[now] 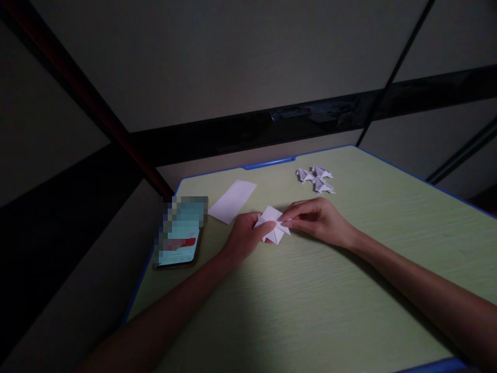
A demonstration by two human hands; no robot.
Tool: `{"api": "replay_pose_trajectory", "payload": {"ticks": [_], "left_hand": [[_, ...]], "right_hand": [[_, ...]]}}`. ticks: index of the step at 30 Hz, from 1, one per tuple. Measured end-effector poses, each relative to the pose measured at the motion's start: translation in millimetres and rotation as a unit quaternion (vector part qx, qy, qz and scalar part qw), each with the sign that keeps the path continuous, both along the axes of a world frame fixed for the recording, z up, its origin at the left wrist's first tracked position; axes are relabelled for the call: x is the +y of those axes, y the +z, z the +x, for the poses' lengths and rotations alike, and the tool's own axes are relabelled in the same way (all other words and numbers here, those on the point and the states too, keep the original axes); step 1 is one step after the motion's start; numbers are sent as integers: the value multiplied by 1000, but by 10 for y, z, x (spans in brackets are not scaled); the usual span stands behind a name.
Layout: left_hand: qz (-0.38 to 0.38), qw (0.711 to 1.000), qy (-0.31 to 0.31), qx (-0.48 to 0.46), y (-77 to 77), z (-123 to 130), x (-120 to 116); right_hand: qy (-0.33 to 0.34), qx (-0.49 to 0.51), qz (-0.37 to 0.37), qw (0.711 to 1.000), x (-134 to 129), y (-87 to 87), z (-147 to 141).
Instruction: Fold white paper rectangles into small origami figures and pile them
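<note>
A white folded paper [275, 234] with several pointed flaps is held just over the middle of the table. My left hand [247, 234] grips its left side, the thumb lying across the front and fingers behind. At the paper's right edge, my right hand [316, 220] pinches a flap between thumb and index finger. Behind my hands lies a flat white paper sheet [234, 201], to the left. Several small folded paper figures [321, 178] sit close together farther back on the right.
The pale green table [388, 217] has a blue edge. A phone [180, 233] with a lit, partly blurred screen lies near its left edge. Light panels with a dark glossy band [248, 129] stand right behind the table.
</note>
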State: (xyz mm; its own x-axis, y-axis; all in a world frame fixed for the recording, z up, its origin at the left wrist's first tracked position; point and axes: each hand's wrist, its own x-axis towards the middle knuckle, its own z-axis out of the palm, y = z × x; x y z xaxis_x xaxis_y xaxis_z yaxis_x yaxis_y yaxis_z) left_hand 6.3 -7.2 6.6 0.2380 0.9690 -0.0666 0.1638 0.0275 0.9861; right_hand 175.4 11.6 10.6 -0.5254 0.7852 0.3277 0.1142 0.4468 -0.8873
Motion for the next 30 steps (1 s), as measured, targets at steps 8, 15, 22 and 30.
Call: {"api": "replay_pose_trajectory", "payload": {"ticks": [8, 15, 22, 30], "left_hand": [[-1, 998, -52, 20, 24, -7, -9], [18, 998, -59, 12, 15, 7, -10], [59, 995, -28, 80, -15, 5, -19], [67, 994, -23, 79, -24, 0, -22]], "right_hand": [[13, 24, -35, 999, 6, 0, -5], [-119, 63, -160, 978, -25, 11, -98], [-156, 32, -161, 974, -74, 54, -144], [-143, 25, -158, 977, -74, 39, -138]]}}
